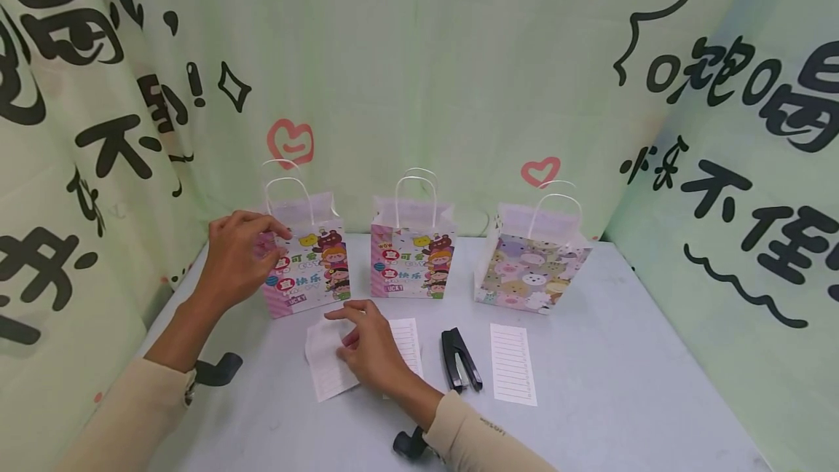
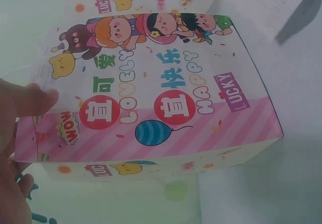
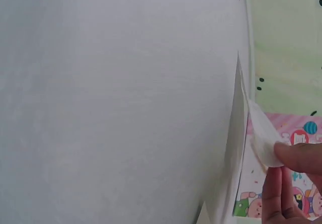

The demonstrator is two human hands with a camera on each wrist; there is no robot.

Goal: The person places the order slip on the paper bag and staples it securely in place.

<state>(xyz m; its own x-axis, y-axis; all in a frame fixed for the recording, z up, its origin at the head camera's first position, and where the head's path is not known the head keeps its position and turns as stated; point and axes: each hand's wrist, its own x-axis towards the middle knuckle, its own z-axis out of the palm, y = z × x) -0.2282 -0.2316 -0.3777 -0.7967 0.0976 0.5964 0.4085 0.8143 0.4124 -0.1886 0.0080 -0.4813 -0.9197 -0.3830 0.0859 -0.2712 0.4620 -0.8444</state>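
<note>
My left hand (image 1: 239, 257) grips the upper left edge of a pink-and-white paper gift bag (image 1: 304, 275). In the left wrist view, the thumb lies on the printed front of that gift bag (image 2: 151, 83), and the other fingers are behind it. A white paper slip (image 1: 321, 363) is pinched by my right hand (image 1: 373, 344), just in front of the bag. The right wrist view shows the slip (image 3: 262, 133) bent up between thumb and fingers. Partly behind my right hand lies a lined slip (image 1: 408, 341).
A matching gift bag (image 1: 413, 264) stands in the middle, and one with animal faces (image 1: 531, 275) to the right. A black stapler (image 1: 461, 359) lies on the table (image 1: 603, 384), left of another lined slip (image 1: 513, 364). A printed curtain (image 1: 459, 79) encloses the table's back and sides.
</note>
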